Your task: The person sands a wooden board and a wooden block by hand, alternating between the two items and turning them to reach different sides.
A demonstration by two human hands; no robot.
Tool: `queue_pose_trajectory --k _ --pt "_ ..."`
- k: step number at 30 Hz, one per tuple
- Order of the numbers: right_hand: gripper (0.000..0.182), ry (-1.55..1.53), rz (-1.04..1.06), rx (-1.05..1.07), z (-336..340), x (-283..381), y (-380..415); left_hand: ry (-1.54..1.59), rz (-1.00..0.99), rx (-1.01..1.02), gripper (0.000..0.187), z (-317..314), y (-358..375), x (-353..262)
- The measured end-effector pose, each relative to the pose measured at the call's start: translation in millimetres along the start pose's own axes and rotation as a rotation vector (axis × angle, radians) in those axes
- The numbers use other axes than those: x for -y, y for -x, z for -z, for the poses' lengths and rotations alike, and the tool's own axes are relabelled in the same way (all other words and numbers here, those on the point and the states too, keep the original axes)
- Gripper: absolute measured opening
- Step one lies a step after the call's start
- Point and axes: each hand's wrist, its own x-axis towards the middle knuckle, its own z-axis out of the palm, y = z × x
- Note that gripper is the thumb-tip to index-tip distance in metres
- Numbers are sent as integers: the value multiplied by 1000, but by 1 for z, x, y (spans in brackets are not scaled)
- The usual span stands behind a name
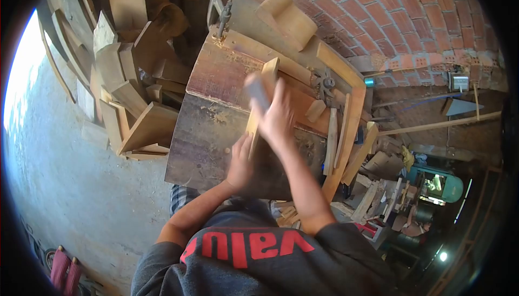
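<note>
A narrow strip of light wood (252, 128) lies lengthwise on the dark worktable (201, 140), its far end raised near a long board. My left hand (239, 165) rests on the near end of the strip, fingers wrapped against its left side. Over the middle of the strip, my right hand (275, 117) grips a grey-brown block (258, 94), which is blurred by motion. Whether the block touches the wood cannot be made out. Sawdust (219, 116) is scattered on the table left of the strip.
A metal clamp (224, 17) stands at the table's far left corner. Behind the table lies a curved wooden piece (286, 20). Cut boards (154, 125) are stacked at the left, a wooden frame (354, 128) borders the right, and a brick wall (373, 9) rises behind.
</note>
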Motion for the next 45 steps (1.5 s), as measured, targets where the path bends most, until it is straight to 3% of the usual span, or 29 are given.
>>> queue_pose_trajectory --k 2,4,7,9,11,12,13,14,15,16,18,19,21,23,25,27,29,30,31,32,35,37,39,40,41,42,43,45 --pt "84 -66 -211 63 8 1 -82 -7 -8 -8 67 1 -3 -1" --pt "81 -34 -236 75 -3 -22 -140 2 0 -10 70 0 -4 -5" --pt "85 -28 -165 -12 -6 -18 -98 4 -16 -4 69 5 -2 -6" --pt "87 -74 -90 -12 6 6 -15 23 -29 -9 68 4 -5 -6" --pt "90 -24 -36 140 17 23 61 167 19 33 78 3 -6 -3" --pt "90 -17 -26 139 16 20 53 92 204 125 79 3 -7 -2" --pt "90 -56 -17 135 14 18 48 94 210 122 79 1 -8 3" --pt "89 -98 -19 140 12 15 48 38 91 70 78 0 -5 7" --pt "89 -55 1 -14 1 3 11 -21 -27 17 77 1 -3 6" --pt "87 -142 -108 -49 -3 -1 -30 -4 -2 -5 69 4 -6 -3" --pt "83 -179 -179 -41 -12 -24 -109 -1 9 10 72 3 -3 -3" --pt "82 -167 -282 118 4 -20 -135 17 9 17 76 3 -4 -5" --pt "82 -50 -175 -57 -10 -26 -122 31 -24 20 79 2 -4 -5" --pt "90 -134 -227 38 4 0 -50 6 -38 -3 80 3 -5 -6" --pt "90 -55 -45 3 8 11 35 6 -28 7 75 5 -5 -5" --pt "88 -101 -137 268 27 29 86 162 239 159 76 7 -7 -5" --pt "90 -85 -60 148 20 15 61 110 219 138 75 5 -5 -2" --pt "90 -31 39 -46 6 0 28 41 104 76 73 4 -4 1" --pt "91 -204 -166 18 -3 -8 -10 -33 -15 14 72 4 -5 4" --pt "92 -240 -115 -125 -24 -25 -47 -40 3 25 72 4 -4 3" --pt "88 -80 -268 124 -1 -29 -128 -11 2 22 74 2 -5 -7" --pt "74 -94 -259 35 9 -13 -94 -11 -39 27 73 2 -3 -6" --pt "78 -199 -61 -105 0 -6 -13 -18 -41 34 78 2 -4 -4" --pt "79 -78 -10 -63 11 6 26 26 -61 10 76 -5 0 7" --pt "91 -48 -31 120 20 16 62 70 -79 -22 74 -11 4 17" --pt "94 -26 13 173 27 22 82 67 230 150 70 -5 3 13" --pt "95 -76 -37 217 25 19 80 65 223 147 70 -4 -3 12" --pt "95 -58 23 -20 3 -6 30 -69 -91 24 69 -1 -3 8"
